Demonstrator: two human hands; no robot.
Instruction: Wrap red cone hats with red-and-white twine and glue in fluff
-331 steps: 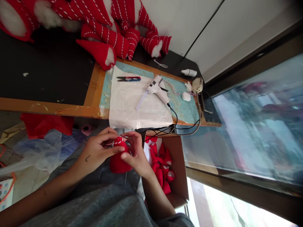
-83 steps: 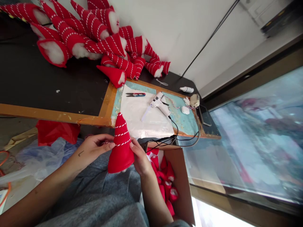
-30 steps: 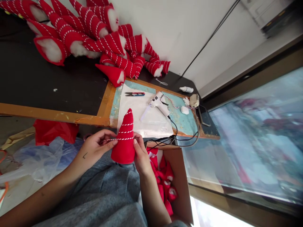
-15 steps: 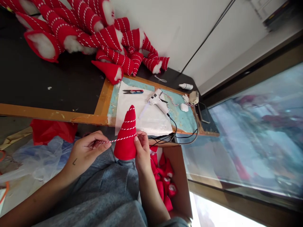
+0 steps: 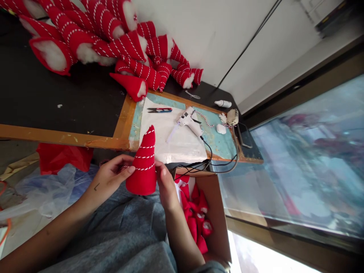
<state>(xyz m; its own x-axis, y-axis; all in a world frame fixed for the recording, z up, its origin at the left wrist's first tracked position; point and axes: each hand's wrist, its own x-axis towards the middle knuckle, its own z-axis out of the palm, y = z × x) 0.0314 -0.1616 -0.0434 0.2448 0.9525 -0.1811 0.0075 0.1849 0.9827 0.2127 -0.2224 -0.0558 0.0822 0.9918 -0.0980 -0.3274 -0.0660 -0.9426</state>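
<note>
A red felt cone [image 5: 143, 167] stands tip up between my hands, above my lap. Red-and-white twisted cord [image 5: 145, 157] winds round it in several rows from the tip to about mid-height; the lower part is plain red. My left hand [image 5: 113, 174] pinches the cord close against the cone's left side, its thumb touching the felt. On the right side, my right hand [image 5: 165, 184] holds the cone, thumb in front and the other fingers mostly hidden behind. Beyond the cone, a white glue gun [image 5: 191, 120] and thread snips [image 5: 159, 110] lie on a white sheet [image 5: 182, 149].
Stuffed red cones [image 5: 127, 49] with cord are piled at the back of the black table [image 5: 57, 102]. Below its edge, a cardboard box [image 5: 213, 204] holds red felt pieces. Black cables [image 5: 210, 151] hang over the edge. A white bottle [image 5: 223, 103] lies far right. Plastic bags [image 5: 54, 189] are at left.
The cone has shifted left and turned a little. My left hand has come up against it, so the cord's stretched free length is gone. My right thumb has moved off the cone's front toward its edge.
</note>
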